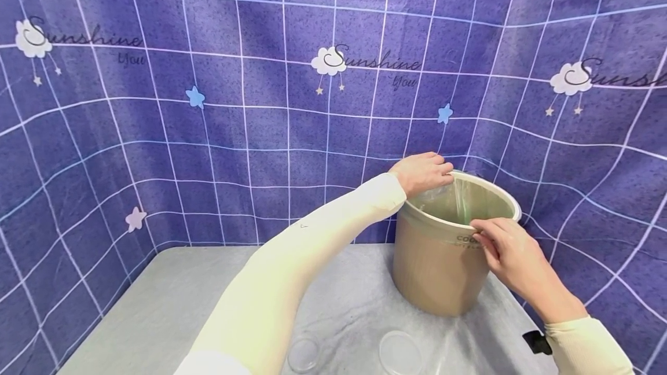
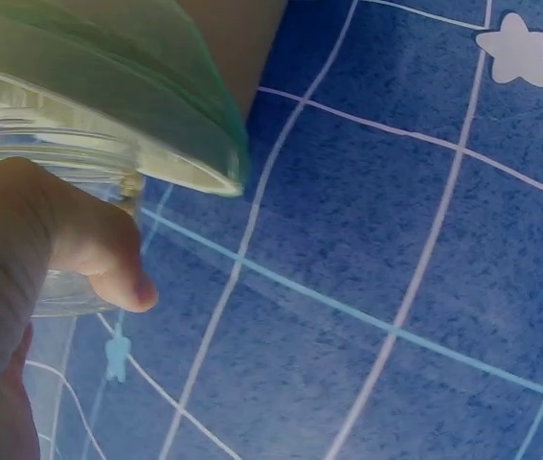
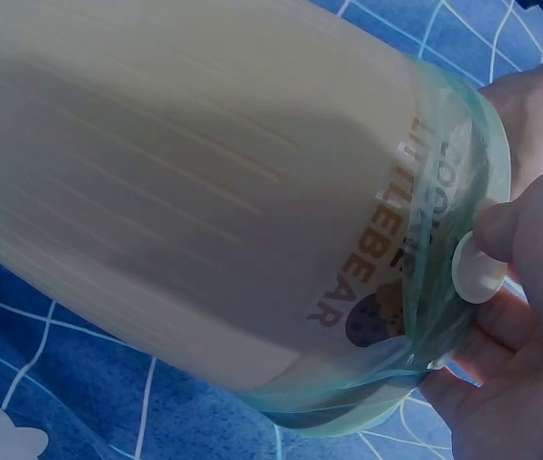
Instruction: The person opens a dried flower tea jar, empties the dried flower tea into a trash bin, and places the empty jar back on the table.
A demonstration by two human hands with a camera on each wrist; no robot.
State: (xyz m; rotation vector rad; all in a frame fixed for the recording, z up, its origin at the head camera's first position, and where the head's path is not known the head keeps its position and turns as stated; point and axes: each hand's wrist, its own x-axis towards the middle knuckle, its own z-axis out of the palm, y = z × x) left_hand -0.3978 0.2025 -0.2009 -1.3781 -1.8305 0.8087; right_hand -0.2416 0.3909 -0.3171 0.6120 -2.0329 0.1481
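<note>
A beige bin (image 1: pixel 438 271) with a cream rim stands at the table's right side, lined with a thin greenish bag (image 3: pixel 434 220) folded over its edge. My left hand (image 1: pixel 421 173) reaches over the far left of the rim. In the left wrist view it grips a clear jar (image 2: pixel 65 292), thumb round its side, with the threaded neck up against the bin's mouth. The jar's contents are hidden. My right hand (image 1: pixel 513 247) holds the near right rim, its thumb and fingers pinching a small white round tab (image 3: pixel 480 268) at the edge.
Two clear round lids (image 1: pixel 400 353) (image 1: pixel 304 353) lie on the grey table (image 1: pixel 172 300) near its front. A blue checked curtain (image 1: pixel 260 103) hangs behind and along both sides, close to the bin. A black strap piece (image 1: pixel 537 341) shows beside the right sleeve.
</note>
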